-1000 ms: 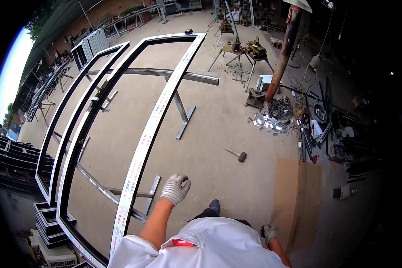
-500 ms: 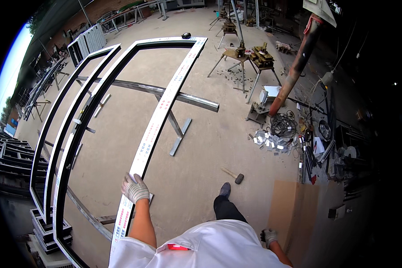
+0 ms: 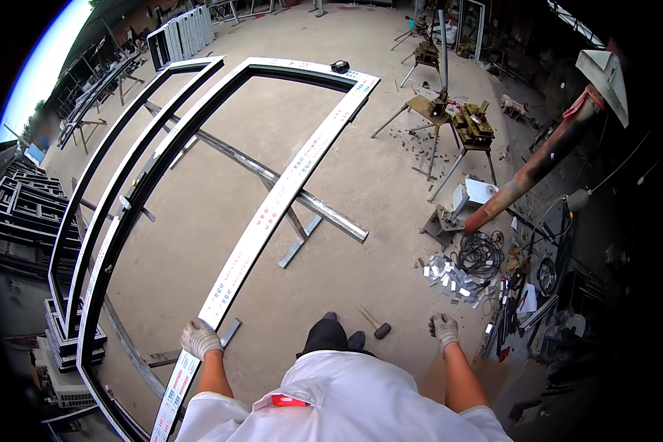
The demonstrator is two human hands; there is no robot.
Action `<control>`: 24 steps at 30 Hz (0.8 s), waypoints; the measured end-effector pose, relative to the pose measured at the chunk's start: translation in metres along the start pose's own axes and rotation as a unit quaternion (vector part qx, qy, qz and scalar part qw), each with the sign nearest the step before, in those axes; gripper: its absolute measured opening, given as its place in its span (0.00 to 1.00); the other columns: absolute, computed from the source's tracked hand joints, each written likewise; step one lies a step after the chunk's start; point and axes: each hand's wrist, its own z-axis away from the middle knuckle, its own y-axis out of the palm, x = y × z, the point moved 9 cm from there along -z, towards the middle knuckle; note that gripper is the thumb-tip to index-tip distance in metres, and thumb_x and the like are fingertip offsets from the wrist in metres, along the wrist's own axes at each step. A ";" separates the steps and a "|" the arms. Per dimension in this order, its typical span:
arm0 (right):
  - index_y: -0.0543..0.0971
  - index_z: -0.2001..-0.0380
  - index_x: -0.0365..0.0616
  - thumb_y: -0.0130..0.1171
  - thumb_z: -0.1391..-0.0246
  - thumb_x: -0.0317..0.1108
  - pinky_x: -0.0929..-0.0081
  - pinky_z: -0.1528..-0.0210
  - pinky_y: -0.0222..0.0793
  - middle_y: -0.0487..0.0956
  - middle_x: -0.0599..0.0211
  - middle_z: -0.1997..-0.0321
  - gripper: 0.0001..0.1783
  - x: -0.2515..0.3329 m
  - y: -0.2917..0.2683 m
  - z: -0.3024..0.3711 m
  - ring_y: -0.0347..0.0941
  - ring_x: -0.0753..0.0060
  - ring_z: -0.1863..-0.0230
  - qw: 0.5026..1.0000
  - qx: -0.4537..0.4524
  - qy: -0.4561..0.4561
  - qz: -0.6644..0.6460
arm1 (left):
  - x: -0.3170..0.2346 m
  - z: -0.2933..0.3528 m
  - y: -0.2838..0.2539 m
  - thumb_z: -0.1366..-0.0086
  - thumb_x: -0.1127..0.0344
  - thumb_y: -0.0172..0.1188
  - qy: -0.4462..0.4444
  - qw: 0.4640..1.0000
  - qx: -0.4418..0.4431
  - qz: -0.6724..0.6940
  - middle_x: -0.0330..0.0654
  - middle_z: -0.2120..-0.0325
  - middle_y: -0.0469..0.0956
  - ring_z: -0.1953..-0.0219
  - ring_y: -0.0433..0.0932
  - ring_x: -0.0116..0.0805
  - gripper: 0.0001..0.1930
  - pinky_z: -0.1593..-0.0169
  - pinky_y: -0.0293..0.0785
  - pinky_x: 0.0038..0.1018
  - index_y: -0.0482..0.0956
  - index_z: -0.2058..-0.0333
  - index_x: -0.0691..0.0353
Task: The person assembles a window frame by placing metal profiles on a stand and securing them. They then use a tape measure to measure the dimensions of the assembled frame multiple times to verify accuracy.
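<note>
My left hand [image 3: 200,339], in a pale striped work glove, grips the near part of the long right bar of a large white frame [image 3: 280,195] with a black inner edge. My right hand [image 3: 443,331], gloved too, hangs in the air to the right of my body. Its fingers are curled in, and whatever may be inside them is hidden. A small black tape measure [image 3: 339,66] lies on the frame's far right corner. On the frame's left bar is a small whitish piece [image 3: 124,202].
Metal supports [image 3: 331,214] carry the frame. A second frame [image 3: 88,221] stands on its left. A hammer [image 3: 376,324] lies on the floor by my feet. To the right are coiled cable [image 3: 480,254], metal offcuts [image 3: 449,276], a slanted rusty post [image 3: 530,173] and machine stands [image 3: 429,110].
My view has turned, and the frame appears lower and tilted further right. My left hand has slid nearer along the bar. My right hand has risen forward from beside my body.
</note>
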 end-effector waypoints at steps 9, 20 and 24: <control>0.82 0.64 0.41 0.54 0.33 0.40 0.75 0.75 0.72 0.81 0.69 0.74 0.14 0.040 0.063 -0.075 0.74 0.77 0.78 0.988 0.093 -0.001 0.126 | 0.009 -0.004 0.019 0.29 0.53 0.46 -0.022 0.999 -0.003 -0.023 0.52 0.62 0.84 0.56 0.78 0.56 0.22 0.47 0.72 0.46 0.84 0.66 0.63; 0.85 0.60 0.38 0.54 0.37 0.48 0.67 0.65 0.77 0.85 0.59 0.72 0.23 0.122 0.013 -0.261 0.81 0.69 0.73 0.915 0.035 -0.063 0.398 | -0.080 -0.004 0.018 0.28 0.51 0.48 -0.118 0.993 -0.001 0.003 0.53 0.63 0.84 0.56 0.78 0.56 0.23 0.47 0.70 0.46 0.85 0.65 0.64; 0.83 0.58 0.38 0.54 0.36 0.48 0.61 0.54 0.76 0.85 0.47 0.65 0.22 0.298 0.076 -0.305 0.83 0.56 0.61 0.909 -0.016 -0.190 0.371 | -0.118 -0.004 0.019 0.28 0.51 0.50 -0.138 0.990 -0.004 -0.004 0.51 0.61 0.85 0.55 0.79 0.54 0.23 0.45 0.70 0.45 0.87 0.61 0.64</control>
